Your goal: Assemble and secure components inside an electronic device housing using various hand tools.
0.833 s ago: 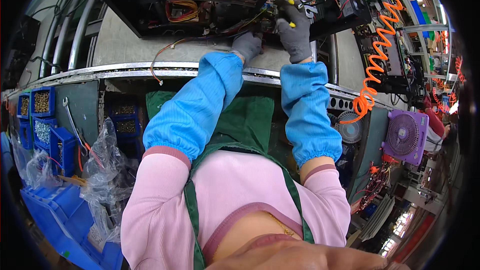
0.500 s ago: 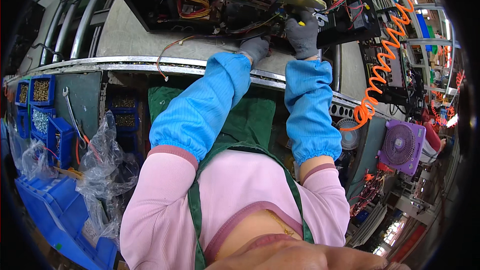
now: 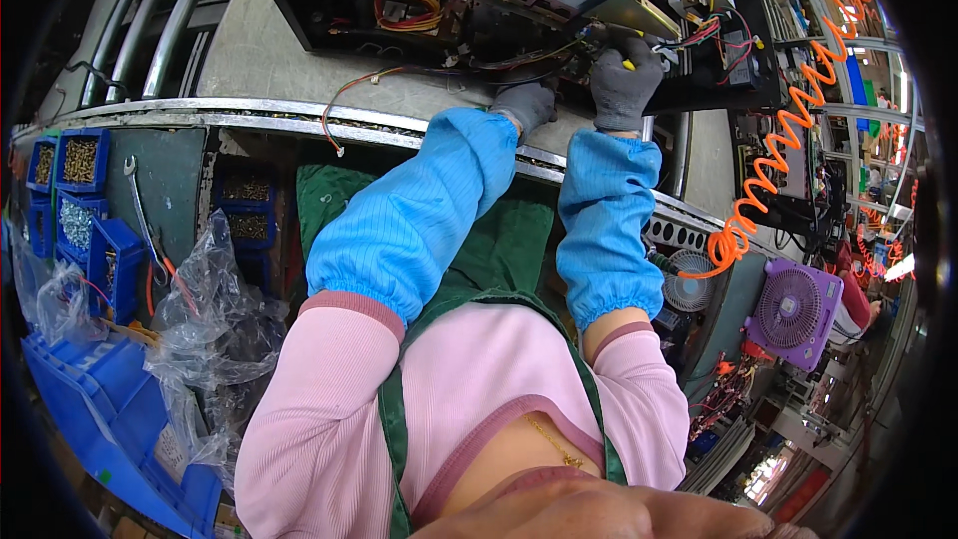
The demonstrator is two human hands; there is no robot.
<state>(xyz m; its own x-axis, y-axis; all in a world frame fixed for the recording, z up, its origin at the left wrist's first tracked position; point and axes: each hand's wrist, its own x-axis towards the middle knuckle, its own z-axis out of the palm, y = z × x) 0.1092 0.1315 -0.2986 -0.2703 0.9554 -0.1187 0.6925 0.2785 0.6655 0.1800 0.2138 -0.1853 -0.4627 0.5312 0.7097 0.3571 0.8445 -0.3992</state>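
Note:
An open black equipment chassis [image 3: 329, 40] with boards and cables lies at the far side of the work surface. At its near edge, my left hand [image 3: 526, 103] in a grey glove reaches in beside the wires, its fingers mostly hidden. To its right, my gloved right hand [image 3: 626, 90] is closed at the chassis's near right part. A small yellow piece [image 3: 629, 65] shows at its fingers; what it belongs to is unclear. A thin cable [image 3: 344, 100] with a white plug hangs over the metal edge. A coiled yellow-and-red wire bundle [image 3: 414, 10] sits inside the chassis.
Blue bins [image 3: 82, 160] of screws, a wrench [image 3: 140, 205] and clear plastic bags [image 3: 215, 339] are at the left, above a blue crate [image 3: 110, 419]. An orange coiled hose [image 3: 773, 165] hangs at the right, near a purple fan [image 3: 795, 314]. Metal rollers [image 3: 180, 25] lie far left.
The whole view has shifted slightly, so the chassis and both hands appear further right. My hands stay at the same part of the chassis, and the right remains closed.

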